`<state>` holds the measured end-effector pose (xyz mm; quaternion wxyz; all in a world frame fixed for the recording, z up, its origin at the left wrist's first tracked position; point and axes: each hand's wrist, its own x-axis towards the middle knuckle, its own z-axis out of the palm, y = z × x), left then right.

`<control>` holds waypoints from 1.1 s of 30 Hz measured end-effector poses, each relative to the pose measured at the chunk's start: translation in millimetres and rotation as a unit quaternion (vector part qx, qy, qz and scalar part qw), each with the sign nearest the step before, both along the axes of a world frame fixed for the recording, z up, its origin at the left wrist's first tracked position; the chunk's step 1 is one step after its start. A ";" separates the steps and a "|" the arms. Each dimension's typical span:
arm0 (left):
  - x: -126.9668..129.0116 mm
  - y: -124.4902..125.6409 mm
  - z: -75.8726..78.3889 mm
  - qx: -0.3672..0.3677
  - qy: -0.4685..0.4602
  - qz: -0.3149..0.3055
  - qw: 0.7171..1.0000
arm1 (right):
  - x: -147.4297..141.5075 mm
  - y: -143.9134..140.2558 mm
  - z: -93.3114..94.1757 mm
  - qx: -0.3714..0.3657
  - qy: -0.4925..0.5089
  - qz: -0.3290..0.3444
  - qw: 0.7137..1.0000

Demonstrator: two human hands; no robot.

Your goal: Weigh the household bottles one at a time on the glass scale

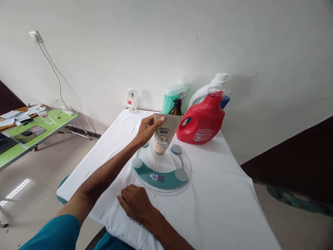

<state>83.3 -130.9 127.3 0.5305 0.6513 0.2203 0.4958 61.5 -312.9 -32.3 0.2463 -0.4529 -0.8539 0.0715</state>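
Observation:
My left hand (148, 130) pinches the flat upper end of a beige Rejoice squeeze tube (163, 135) between thumb and fingers. The tube is upright, cap down, over the round glass bathroom scale (156, 177); whether the cap touches the glass I cannot tell. A lit display (156, 177) on the scale's teal band appears to read 0.0. Near the scale's front edge, my right hand (136, 203) rests on the white cloth with its fingers curled in, and nothing shows in it.
Behind the scale stand a red detergent jug (201, 121), a white-capped jug (205, 92), a green liquid bottle (171, 99) and a dark pump bottle (177, 107). A small clear bottle (131, 100) stands at the back left. A green table (59, 118) is farther left.

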 end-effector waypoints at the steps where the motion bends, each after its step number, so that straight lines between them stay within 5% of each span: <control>1: -4.3 3.5 -2.6 0.003 -0.001 0.000 1.000 | -0.1 -0.1 -0.9 0.005 0.003 -0.003 1.000; 4: -22.3 20.5 -22.3 -0.017 -0.002 0.041 0.999 | -0.6 -0.4 -5.5 0.022 0.012 -0.009 1.000; 9: -55.0 52.0 -88.0 -0.119 0.003 0.185 0.976 | -1.3 -0.6 -13.7 0.058 0.037 -0.012 0.998; 14: -68.9 66.5 -131.4 -0.200 -0.021 0.169 0.965 | -1.5 -1.6 -15.6 0.075 0.073 -0.016 0.994; 33: -72.6 74.9 -142.9 -0.156 0.054 0.140 0.976 | -1.1 -1.6 -13.9 0.086 0.086 -0.010 0.993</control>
